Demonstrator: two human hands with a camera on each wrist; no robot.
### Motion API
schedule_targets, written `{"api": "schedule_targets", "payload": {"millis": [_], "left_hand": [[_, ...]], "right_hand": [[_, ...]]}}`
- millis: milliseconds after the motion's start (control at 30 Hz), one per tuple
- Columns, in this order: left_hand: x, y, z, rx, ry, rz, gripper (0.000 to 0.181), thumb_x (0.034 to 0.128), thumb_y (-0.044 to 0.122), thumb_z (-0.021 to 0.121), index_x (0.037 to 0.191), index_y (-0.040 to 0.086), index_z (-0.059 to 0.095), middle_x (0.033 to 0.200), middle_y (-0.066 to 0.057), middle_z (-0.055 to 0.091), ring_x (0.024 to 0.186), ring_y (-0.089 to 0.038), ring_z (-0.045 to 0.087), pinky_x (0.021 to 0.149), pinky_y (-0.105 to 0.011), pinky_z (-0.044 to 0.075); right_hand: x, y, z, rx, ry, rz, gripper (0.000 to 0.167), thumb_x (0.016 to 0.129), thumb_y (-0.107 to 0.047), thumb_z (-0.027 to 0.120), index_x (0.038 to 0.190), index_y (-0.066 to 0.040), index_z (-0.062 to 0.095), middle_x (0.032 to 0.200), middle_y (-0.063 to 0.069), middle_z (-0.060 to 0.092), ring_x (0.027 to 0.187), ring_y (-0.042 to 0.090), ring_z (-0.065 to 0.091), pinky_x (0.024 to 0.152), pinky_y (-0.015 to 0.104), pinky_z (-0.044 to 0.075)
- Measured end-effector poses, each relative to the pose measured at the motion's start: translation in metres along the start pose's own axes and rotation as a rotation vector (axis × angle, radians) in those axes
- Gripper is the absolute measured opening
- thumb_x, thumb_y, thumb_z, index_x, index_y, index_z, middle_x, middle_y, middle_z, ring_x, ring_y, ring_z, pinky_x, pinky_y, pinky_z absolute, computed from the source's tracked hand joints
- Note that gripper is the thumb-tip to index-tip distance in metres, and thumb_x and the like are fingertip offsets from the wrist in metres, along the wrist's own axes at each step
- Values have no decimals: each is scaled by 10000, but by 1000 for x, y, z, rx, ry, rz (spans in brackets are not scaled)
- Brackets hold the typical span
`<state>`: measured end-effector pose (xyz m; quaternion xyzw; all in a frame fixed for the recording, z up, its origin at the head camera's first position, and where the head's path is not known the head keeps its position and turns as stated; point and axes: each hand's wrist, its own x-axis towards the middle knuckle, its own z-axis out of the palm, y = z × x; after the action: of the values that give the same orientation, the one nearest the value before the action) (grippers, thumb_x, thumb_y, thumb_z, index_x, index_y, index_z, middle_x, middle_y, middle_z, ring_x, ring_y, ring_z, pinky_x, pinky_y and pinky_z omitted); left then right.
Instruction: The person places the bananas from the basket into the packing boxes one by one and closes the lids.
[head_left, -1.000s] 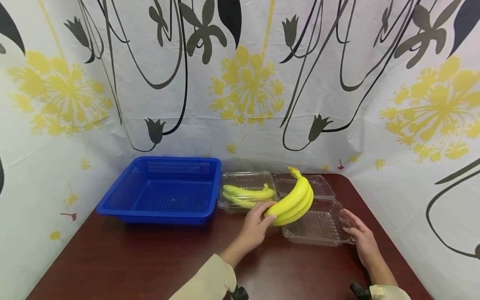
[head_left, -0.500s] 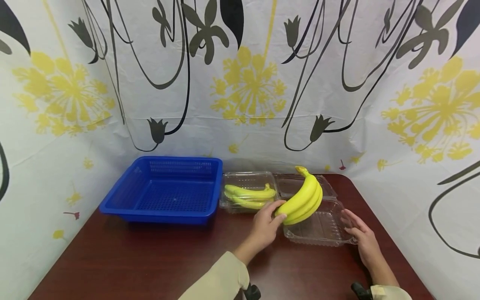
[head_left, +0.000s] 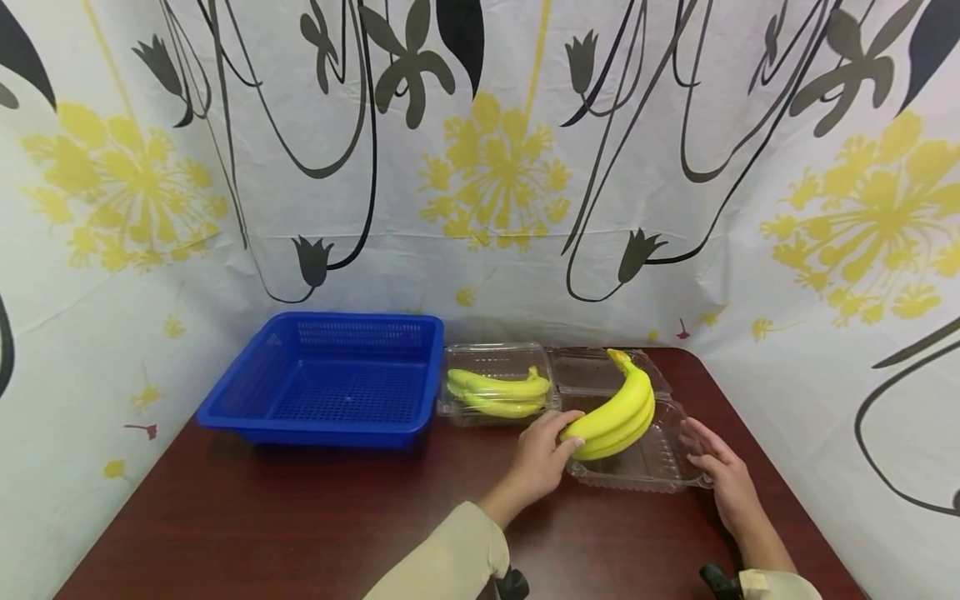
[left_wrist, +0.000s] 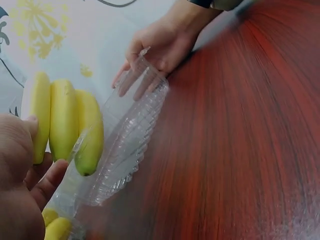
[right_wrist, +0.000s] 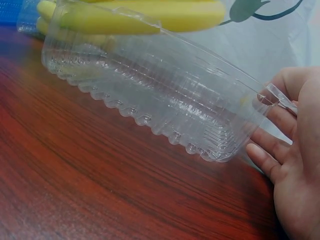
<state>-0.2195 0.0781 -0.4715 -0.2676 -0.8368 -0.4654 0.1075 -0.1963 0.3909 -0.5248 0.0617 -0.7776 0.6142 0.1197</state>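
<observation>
A bunch of yellow bananas is gripped at its lower left end by my left hand, thumb on the near side. Its stem points up and away, above a clear plastic clamshell container whose lid lies folded back behind it. In the left wrist view, the banana tips are beside the container's rim. My right hand touches the container's right end. The right wrist view shows its fingers extended against the plastic wall, not wrapped round it.
Left of that container stands another clear container, its lid down over bananas. Farther left is a blue perforated basket. All stand on a dark red-brown table before a patterned white sheet.
My left hand has carried the bananas rightward, then lowered them toward the container. The right hand has stayed at the container's end.
</observation>
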Motion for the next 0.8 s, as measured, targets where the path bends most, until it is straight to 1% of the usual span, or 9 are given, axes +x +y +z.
{"api": "schedule_targets", "payload": {"millis": [133, 300, 433, 500, 600, 700, 800], "left_hand": [[2, -1, 0, 42, -38, 18, 367, 949, 236, 639, 1311, 176, 617, 1133, 48, 626, 928, -46, 560, 803, -218, 454], [8, 2, -2, 100, -125, 42, 360, 967, 241, 613, 1323, 185, 610, 1125, 51, 629, 921, -41, 553, 808, -211, 447], [12, 2, -2, 127, -193, 33, 351, 982, 255, 586, 1326, 191, 609, 1140, 57, 631, 911, -30, 544, 797, -198, 440], [14, 1, 0, 143, -229, 34, 347, 990, 255, 571, 1328, 187, 609, 1148, 60, 633, 933, -28, 550, 807, -198, 440], [16, -1, 2, 171, -275, 47, 352, 999, 248, 554, 1343, 187, 602, 1174, 55, 635, 1020, -53, 563, 864, -215, 443], [17, -3, 4, 197, -299, 64, 361, 1005, 239, 542, 1361, 191, 587, 1222, 47, 631, 1110, -96, 560, 929, -233, 434], [17, -4, 6, 214, -291, 77, 356, 1007, 228, 541, 1357, 189, 591, 1251, 44, 629, 1140, -117, 557, 949, -237, 428]], "right_hand": [[0, -1, 0, -32, -3, 3, 495, 1005, 4, 382, 1498, -11, 332, 1416, -83, 488, 1166, -36, 482, 836, 119, 407], [-1, -3, -1, -55, -2, -3, 495, 1008, 3, 378, 1501, -14, 328, 1420, -87, 483, 1176, -33, 466, 835, 118, 400], [-1, -3, -2, -51, -11, -10, 495, 1011, -5, 385, 1502, -10, 323, 1413, -108, 483, 1179, -38, 460, 835, 118, 401], [-2, -3, -1, -44, -16, -12, 493, 1014, -9, 389, 1502, -8, 322, 1412, -110, 484, 1180, -41, 459, 838, 120, 404], [-3, -3, -1, -41, -23, -13, 493, 1017, -13, 392, 1504, -6, 317, 1425, -88, 482, 1182, -49, 458, 839, 124, 406], [-4, -3, 0, -51, -23, -6, 494, 1021, -25, 395, 1509, -18, 315, 1437, -79, 473, 1181, -67, 455, 839, 118, 405], [-3, -3, 1, -51, -24, -7, 496, 1022, -25, 396, 1511, -24, 315, 1444, -80, 468, 1186, -72, 455, 844, 113, 403]]}}
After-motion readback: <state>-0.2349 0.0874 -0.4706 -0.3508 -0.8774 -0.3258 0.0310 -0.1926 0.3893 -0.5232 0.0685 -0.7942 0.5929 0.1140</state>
